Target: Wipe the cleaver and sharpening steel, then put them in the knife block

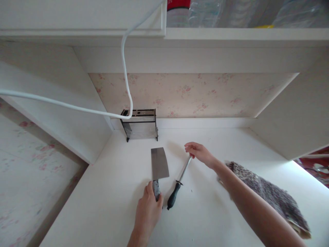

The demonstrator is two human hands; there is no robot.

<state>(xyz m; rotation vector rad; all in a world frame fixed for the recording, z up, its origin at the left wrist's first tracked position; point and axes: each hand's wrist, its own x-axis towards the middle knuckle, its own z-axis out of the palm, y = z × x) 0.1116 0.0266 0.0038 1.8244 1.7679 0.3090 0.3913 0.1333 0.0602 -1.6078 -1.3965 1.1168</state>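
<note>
My left hand (148, 209) grips the handle of a cleaver (159, 166) whose wide steel blade lies flat on the white counter (108, 192), pointing away from me. Just to its right lies a honing rod (180, 180) with a black handle toward me. My right hand (200, 153) touches the rod's far metal tip with its fingertips. A clear knife block (141, 125) with a black slotted top stands against the back wall behind the cleaver.
A white cable (123, 61) hangs from above and loops in front of the knife block. White cabinet walls close in on both sides. A shelf overhead holds plastic bottles (205, 12). A patterned sleeve (269, 195) drapes from my right arm.
</note>
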